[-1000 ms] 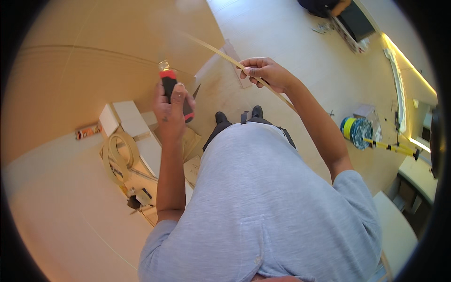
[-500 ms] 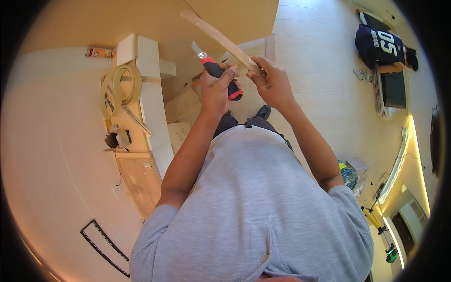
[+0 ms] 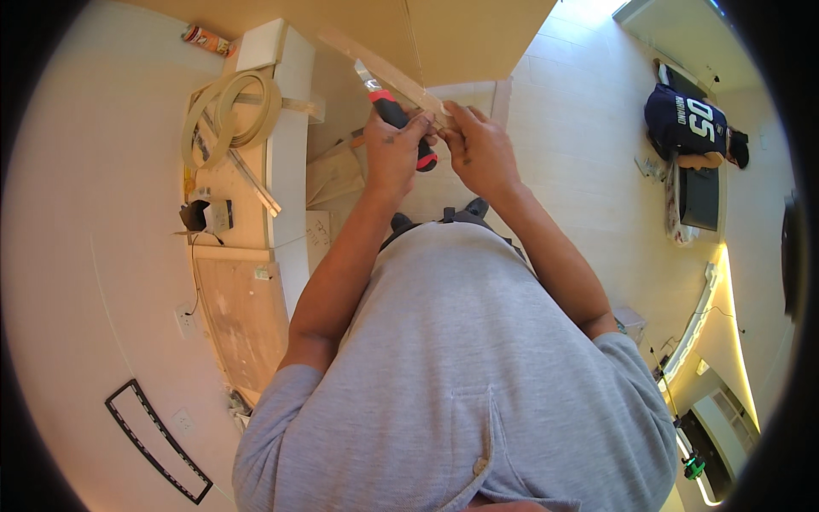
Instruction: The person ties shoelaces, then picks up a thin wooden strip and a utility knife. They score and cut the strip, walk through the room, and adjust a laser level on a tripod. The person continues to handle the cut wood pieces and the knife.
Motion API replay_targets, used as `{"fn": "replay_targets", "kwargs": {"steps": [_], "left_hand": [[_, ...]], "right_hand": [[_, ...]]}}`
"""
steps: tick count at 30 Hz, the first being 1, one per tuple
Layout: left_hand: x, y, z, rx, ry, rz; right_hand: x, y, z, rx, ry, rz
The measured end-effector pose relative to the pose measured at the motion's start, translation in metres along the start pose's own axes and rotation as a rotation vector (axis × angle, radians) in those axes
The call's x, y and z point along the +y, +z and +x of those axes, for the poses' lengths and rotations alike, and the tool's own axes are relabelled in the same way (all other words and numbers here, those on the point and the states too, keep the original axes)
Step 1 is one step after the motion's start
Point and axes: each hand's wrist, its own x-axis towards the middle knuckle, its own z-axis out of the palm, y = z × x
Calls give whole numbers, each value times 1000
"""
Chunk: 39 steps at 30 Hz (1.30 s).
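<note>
My left hand [image 3: 394, 155] is wrapped round a red-and-black utility knife [image 3: 391, 109]. Its bare blade points up and away from me. Between the fingers of my right hand [image 3: 485, 152] is one end of a thin, flat, light-brown strip [image 3: 394, 73]. The strip slants up to the far left, behind the blade. The fingertips of both hands come together at the strip's near end. Whether the left fingers also grip the strip, I cannot tell.
Left, a cabinet top [image 3: 290, 162] bears a coil of beige banding [image 3: 271, 107], an orange tube [image 3: 205, 39] and a small open box [image 3: 218, 217]. A tan panel [image 3: 478, 38] stands ahead. At far right a person [image 3: 682, 119] bends over a dark panel [image 3: 701, 198].
My right hand has moved slightly left and closer to my left hand, its fingers now near the left fingertips. The view has shifted a little. The knife stays in my left hand.
</note>
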Motion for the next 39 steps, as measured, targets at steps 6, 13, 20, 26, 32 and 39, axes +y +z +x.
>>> {"fn": "replay_targets", "kwargs": {"steps": [6, 13, 20, 26, 32, 39], "left_hand": [[26, -65, -17, 10, -52, -39], [28, -230, -61, 385, -66, 64], [-4, -419, -115, 1012, -42, 833], [-30, -454, -142, 1218, -14, 915], [-46, -468, -93, 1474, -121, 831], [-17, -446, -46, 1558, -266, 666]], "right_hand": [[-44, 44, -8, -22, 20, 19], [-72, 100, -17, -166, 174, 142], [-79, 135, -30, -433, 211, 172], [-76, 164, -24, -536, 32, 303], [-80, 190, 10, -702, -39, 331], [-86, 212, 70, -1030, -96, 320]]}}
